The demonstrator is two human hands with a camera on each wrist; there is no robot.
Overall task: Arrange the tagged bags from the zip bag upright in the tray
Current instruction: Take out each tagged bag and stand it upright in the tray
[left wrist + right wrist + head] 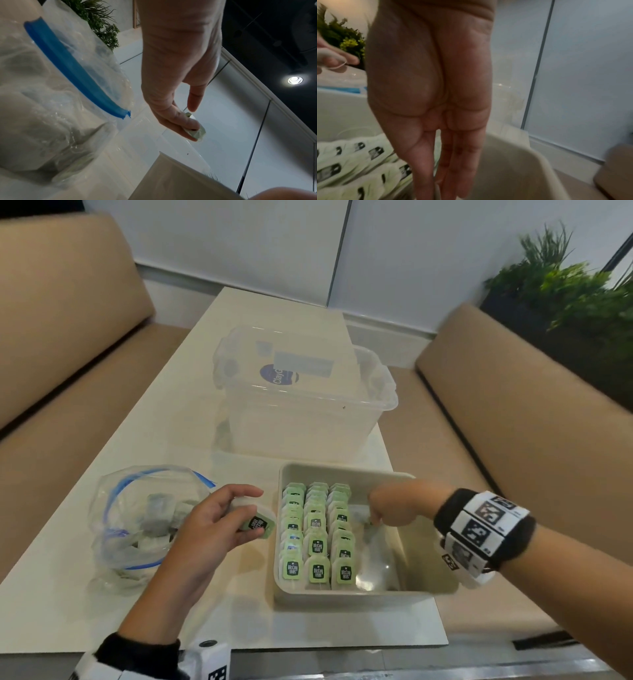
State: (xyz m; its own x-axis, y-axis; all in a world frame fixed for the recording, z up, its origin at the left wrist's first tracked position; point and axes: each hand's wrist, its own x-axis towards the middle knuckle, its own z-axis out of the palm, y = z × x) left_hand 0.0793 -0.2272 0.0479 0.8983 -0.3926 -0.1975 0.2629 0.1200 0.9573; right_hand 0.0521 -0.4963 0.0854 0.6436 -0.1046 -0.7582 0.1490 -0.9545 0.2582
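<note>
A beige tray (346,470) stands on the table with three rows of green-tagged tea bags (317,532) upright along its left side, seen also in the right wrist view (359,169). My right hand (375,517) reaches down into the tray just right of the third row, and its fingertips pinch a small tea bag (369,527); fingers point straight down (436,186). My left hand (255,515) hovers between the zip bag (147,522) and the tray and holds a tagged tea bag (257,523); thumb and fingers pinch it (193,129). The open, blue-sealed zip bag (51,108) holds more bags.
A clear plastic storage box (301,398) with its lid propped behind stands just beyond the tray. Tan bench seats (513,422) flank the white table (171,422). A planter with green plants (565,289) is at the far right. The tray's right half shows bare floor (387,559).
</note>
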